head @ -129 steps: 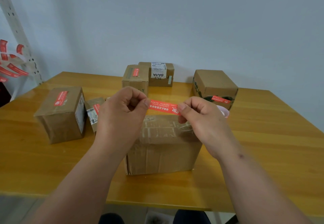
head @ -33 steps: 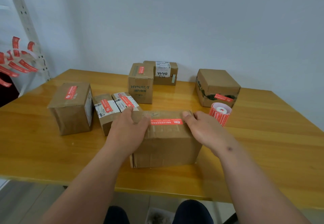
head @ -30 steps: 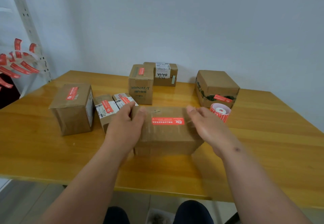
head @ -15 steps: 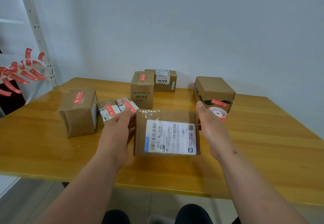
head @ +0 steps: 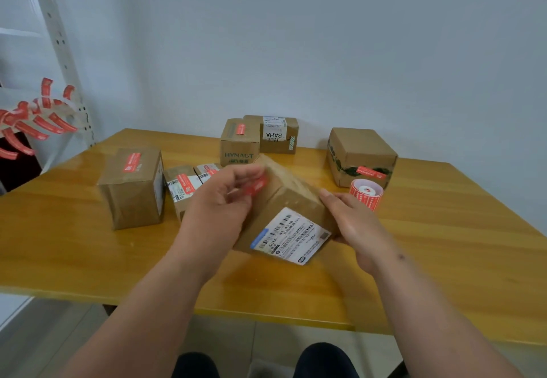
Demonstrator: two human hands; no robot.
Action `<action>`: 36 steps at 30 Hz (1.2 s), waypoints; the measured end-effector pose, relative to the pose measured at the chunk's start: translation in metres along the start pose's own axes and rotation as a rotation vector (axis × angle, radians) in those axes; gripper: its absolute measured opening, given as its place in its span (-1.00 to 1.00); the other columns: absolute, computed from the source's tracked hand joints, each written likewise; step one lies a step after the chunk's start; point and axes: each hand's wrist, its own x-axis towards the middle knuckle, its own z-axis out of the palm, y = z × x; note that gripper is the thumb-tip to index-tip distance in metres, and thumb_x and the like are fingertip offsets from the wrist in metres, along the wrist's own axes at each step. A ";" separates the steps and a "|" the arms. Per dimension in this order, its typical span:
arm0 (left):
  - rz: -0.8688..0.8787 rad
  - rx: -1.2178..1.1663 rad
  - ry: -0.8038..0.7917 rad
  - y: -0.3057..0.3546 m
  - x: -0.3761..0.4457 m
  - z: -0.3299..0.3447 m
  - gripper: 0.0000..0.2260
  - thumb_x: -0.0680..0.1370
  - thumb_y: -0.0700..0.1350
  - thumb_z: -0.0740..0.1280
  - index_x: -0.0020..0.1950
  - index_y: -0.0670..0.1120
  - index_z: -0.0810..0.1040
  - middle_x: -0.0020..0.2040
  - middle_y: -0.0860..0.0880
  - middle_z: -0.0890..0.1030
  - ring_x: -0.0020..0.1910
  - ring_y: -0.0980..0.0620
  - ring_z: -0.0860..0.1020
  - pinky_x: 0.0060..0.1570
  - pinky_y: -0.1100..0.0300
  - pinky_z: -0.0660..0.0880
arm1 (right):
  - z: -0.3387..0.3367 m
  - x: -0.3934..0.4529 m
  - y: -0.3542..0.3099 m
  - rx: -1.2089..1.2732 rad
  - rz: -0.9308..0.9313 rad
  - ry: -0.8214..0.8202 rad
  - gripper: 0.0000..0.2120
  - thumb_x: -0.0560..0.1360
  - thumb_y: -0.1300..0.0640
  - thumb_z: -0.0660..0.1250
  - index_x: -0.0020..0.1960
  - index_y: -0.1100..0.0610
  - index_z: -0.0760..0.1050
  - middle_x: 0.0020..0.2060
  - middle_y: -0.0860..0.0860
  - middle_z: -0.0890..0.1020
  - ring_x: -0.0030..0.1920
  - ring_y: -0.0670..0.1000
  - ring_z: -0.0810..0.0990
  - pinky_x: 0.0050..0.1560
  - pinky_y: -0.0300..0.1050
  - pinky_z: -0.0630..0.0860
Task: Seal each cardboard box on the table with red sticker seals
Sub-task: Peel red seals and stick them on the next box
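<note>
A brown cardboard box (head: 296, 200) is tilted and turned at an angle above the table's middle, held between my two hands. Its white shipping label (head: 291, 235) faces me, and a red sticker seal (head: 257, 187) shows blurred on its upper left face. My left hand (head: 219, 206) grips the box's left side, fingers curled over the face near the seal. My right hand (head: 352, 224) presses straight fingers against the right side. A roll of red sticker seals (head: 366, 195) stands just right of the box.
On the yellow wooden table (head: 444, 244) stand other boxes bearing red seals: a large one (head: 131, 188) at left, small ones (head: 185, 188) beside it, a HYNAUT box (head: 239, 141) and a BAHA box (head: 278, 133) at the back, one (head: 361, 153) at back right. Red strips (head: 29, 123) hang from a shelf post at left.
The seal went onto the box top and was pressed down. Both hands then tipped the box label side up, and now it is lifted and rotated at an angle.
</note>
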 end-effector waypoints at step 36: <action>0.357 0.681 -0.019 -0.016 -0.001 0.026 0.11 0.23 0.22 0.51 0.58 -0.03 -0.08 0.45 -0.03 0.25 0.42 0.10 0.17 0.27 0.30 0.18 | -0.003 -0.033 -0.051 -0.501 -0.779 0.147 -0.90 0.52 0.05 0.35 -0.03 0.00 0.63 -0.06 -0.15 0.57 0.00 -0.13 0.50 0.01 -0.23 0.44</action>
